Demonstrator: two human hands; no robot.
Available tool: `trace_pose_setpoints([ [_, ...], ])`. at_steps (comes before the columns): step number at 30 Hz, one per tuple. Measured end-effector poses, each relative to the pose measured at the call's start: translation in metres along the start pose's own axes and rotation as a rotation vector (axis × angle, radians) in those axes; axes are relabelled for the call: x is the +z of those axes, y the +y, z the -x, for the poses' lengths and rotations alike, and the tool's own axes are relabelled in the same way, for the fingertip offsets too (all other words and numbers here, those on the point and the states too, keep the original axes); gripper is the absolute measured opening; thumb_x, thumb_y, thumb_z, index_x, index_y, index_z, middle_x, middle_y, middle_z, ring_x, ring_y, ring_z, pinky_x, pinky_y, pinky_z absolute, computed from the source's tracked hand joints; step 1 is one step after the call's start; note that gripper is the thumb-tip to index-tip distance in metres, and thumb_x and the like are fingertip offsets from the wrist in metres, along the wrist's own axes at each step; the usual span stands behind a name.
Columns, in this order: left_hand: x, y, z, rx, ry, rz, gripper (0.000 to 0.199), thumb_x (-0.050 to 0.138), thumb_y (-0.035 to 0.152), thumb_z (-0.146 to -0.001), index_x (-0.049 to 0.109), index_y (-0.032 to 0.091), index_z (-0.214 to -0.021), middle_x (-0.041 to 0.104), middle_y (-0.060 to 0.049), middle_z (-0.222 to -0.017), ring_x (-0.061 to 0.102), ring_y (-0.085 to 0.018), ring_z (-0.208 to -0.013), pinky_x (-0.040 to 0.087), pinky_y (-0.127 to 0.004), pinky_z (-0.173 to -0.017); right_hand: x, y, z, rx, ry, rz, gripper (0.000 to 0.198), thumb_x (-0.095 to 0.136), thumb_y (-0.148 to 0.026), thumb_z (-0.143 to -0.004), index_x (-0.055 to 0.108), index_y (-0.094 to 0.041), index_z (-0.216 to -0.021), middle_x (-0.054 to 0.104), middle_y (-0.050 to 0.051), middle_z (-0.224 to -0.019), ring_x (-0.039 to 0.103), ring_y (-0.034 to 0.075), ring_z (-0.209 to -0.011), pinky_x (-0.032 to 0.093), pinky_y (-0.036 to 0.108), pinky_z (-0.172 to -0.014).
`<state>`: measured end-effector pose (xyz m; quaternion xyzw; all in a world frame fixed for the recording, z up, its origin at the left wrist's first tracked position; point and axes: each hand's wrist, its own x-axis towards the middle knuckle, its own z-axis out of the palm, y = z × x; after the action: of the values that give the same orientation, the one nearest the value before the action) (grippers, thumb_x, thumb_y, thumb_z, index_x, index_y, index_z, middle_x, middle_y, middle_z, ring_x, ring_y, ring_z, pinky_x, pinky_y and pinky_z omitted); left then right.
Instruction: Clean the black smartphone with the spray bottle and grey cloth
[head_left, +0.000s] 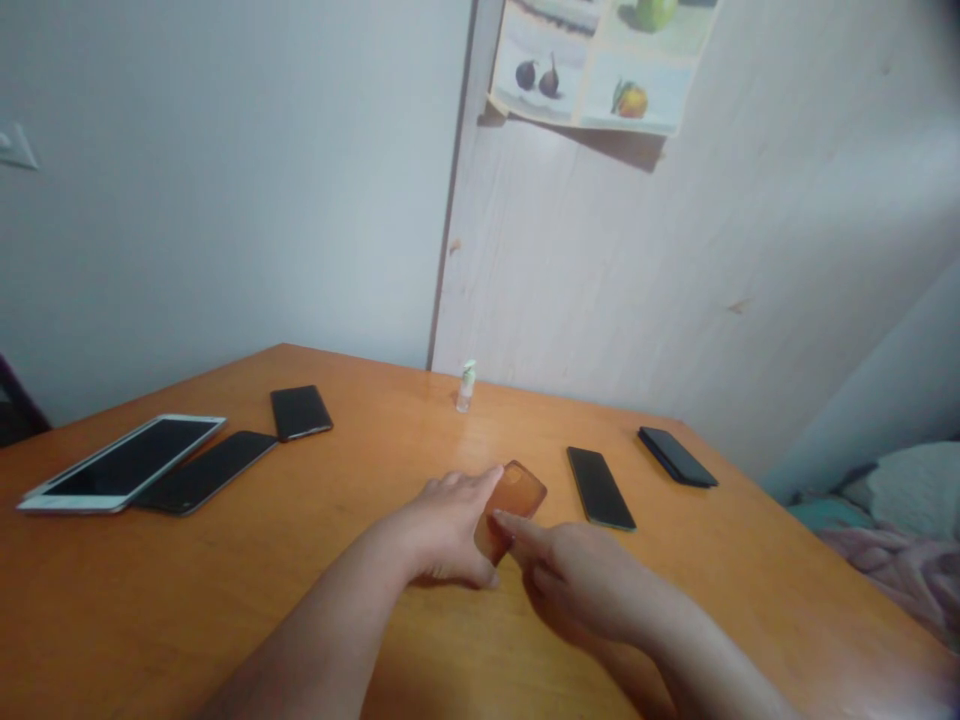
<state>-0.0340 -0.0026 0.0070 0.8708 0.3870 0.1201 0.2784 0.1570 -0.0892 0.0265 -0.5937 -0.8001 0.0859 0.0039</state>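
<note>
A see-through phone case (526,492) is tilted up off the tabletop in front of me. My left hand (448,525) grips it by its left side, fingers along the upper edge and thumb low down. From the right, my right hand (592,578) reaches in with its index finger stretched onto the case's face. Its other fingers are curled under, and whether anything is in them is hidden. A black smartphone (600,488) lies screen up just right of the case.
On the wooden table (360,510) are a white tablet (135,465), a dark phone (210,475) against it and another dark phone (300,412). A small spray bottle (466,388) stands near the wall. Far right lies a black phone-like slab (676,457); bedding (915,500) lies beyond the edge.
</note>
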Motion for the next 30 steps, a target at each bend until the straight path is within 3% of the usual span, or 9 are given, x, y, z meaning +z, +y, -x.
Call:
trace_pose_setpoints([
  [5, 0.0, -0.008, -0.004, -0.045, 0.053, -0.056, 0.117, 0.082, 0.053, -0.044, 0.035, 0.031, -0.149, 0.049, -0.013, -0.143, 0.042, -0.041, -0.132, 0.035, -0.047, -0.106, -0.006, 0.005, 0.001, 0.063, -0.038, 0.024, 0.063, 0.042, -0.021, -0.086, 0.043, -0.033, -0.147, 0.076, 0.008, -0.09, 0.068, 0.022, -0.074, 0.036, 0.028, -0.061],
  [8, -0.002, -0.01, -0.003, -0.117, 0.117, -0.142, 0.099, 0.078, 0.07, -0.04, 0.058, 0.025, -0.126, 0.058, -0.015, -0.129, 0.047, -0.041, -0.124, 0.036, -0.049, -0.103, -0.006, 0.015, 0.0, 0.176, -0.007, 0.047, 0.063, 0.044, -0.022, -0.085, 0.043, -0.03, -0.147, 0.076, 0.011, -0.096, 0.07, 0.027, -0.081, 0.037, 0.03, -0.063],
  [11, -0.004, -0.009, -0.001, -0.178, 0.138, -0.231, 0.085, 0.073, 0.077, -0.038, 0.065, 0.022, -0.103, 0.062, -0.015, -0.114, 0.051, -0.041, -0.116, 0.039, -0.05, -0.099, -0.004, 0.019, 0.0, 0.185, -0.001, 0.03, 0.059, 0.045, -0.023, -0.084, 0.049, -0.027, -0.143, 0.075, 0.011, -0.094, 0.069, 0.026, -0.079, 0.037, 0.029, -0.062],
  [18, 0.0, -0.002, -0.003, -0.115, 0.115, -0.286, 0.055, 0.073, 0.053, -0.054, 0.062, 0.022, -0.097, 0.061, -0.013, -0.111, 0.054, -0.036, -0.108, 0.045, -0.042, -0.086, -0.003, 0.002, 0.004, 0.08, -0.046, 0.023, 0.047, 0.043, -0.022, -0.085, 0.058, -0.024, -0.129, 0.075, 0.008, -0.081, 0.067, 0.022, -0.067, 0.031, 0.028, -0.055],
  [24, 0.006, -0.007, -0.009, -0.04, 0.141, -0.22, 0.04, 0.064, 0.041, -0.066, 0.06, 0.025, -0.103, 0.063, -0.009, -0.105, 0.058, -0.03, -0.1, 0.045, -0.036, -0.08, 0.004, -0.018, 0.01, 0.027, -0.045, 0.062, 0.063, 0.045, -0.021, -0.083, 0.043, -0.025, -0.146, 0.076, 0.011, -0.09, 0.068, 0.023, -0.069, 0.032, 0.029, -0.054],
  [27, 0.008, -0.012, -0.012, -0.007, 0.151, -0.192, 0.039, 0.064, 0.039, -0.068, 0.06, 0.025, -0.104, 0.063, -0.009, -0.106, 0.057, -0.03, -0.1, 0.045, -0.035, -0.082, 0.007, -0.017, 0.01, -0.007, -0.035, 0.048, 0.067, 0.045, -0.022, -0.084, 0.037, -0.025, -0.15, 0.076, 0.011, -0.092, 0.069, 0.023, -0.07, 0.034, 0.03, -0.056],
  [30, 0.009, -0.014, -0.013, 0.006, 0.146, -0.172, 0.043, 0.066, 0.036, -0.066, 0.06, 0.026, -0.108, 0.063, -0.008, -0.107, 0.057, -0.029, -0.102, 0.045, -0.035, -0.084, 0.004, -0.008, 0.005, 0.064, -0.042, 0.06, 0.069, 0.043, -0.02, -0.083, 0.036, -0.02, -0.152, 0.076, 0.015, -0.097, 0.07, 0.027, -0.077, 0.038, 0.031, -0.06],
])
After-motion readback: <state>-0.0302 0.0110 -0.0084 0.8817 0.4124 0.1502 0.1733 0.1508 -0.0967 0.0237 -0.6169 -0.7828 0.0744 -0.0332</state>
